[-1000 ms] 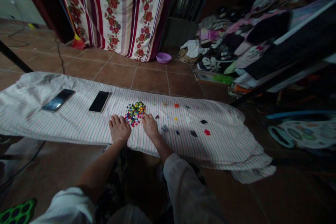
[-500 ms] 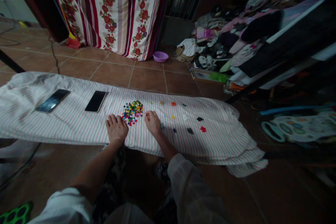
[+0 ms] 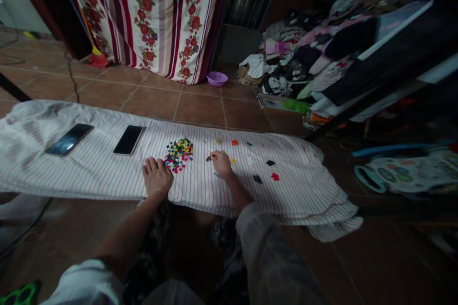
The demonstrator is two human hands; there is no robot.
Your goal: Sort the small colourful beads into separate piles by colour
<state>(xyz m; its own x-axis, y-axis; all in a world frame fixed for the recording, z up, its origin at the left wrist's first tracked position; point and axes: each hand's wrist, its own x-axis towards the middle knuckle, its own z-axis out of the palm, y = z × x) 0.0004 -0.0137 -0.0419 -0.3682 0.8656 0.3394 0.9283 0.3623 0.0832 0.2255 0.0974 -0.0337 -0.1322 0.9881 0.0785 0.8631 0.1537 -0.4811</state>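
Observation:
A mixed pile of small coloured pieces (image 3: pixel 180 154) lies on the striped cloth (image 3: pixel 107 178). My left hand (image 3: pixel 158 176) rests flat on the cloth at the pile's lower left, fingers spread and holding nothing. Right of the pile, my right hand (image 3: pixel 222 164) is pinched low over the cloth beside some dark brown pieces (image 3: pixel 209 158); what its fingertips hold is too small to make out. Small single-colour clusters lie farther right, among them orange (image 3: pixel 234 142), black (image 3: pixel 270 163), red (image 3: pixel 275 177) and dark grey (image 3: pixel 257 179).
Two phones, one (image 3: pixel 69 139) at the far left and another (image 3: pixel 129 140) nearer the pile, lie on the cloth. Beyond it are a purple basin (image 3: pixel 217 78) on the tiled floor, a floral curtain (image 3: pixel 162 19) and heaped clothes (image 3: pixel 304 52).
My right hand has moved right, away from the pile's edge, uncovering the dark brown pieces. My left hand stays in place, and the view has shifted slightly.

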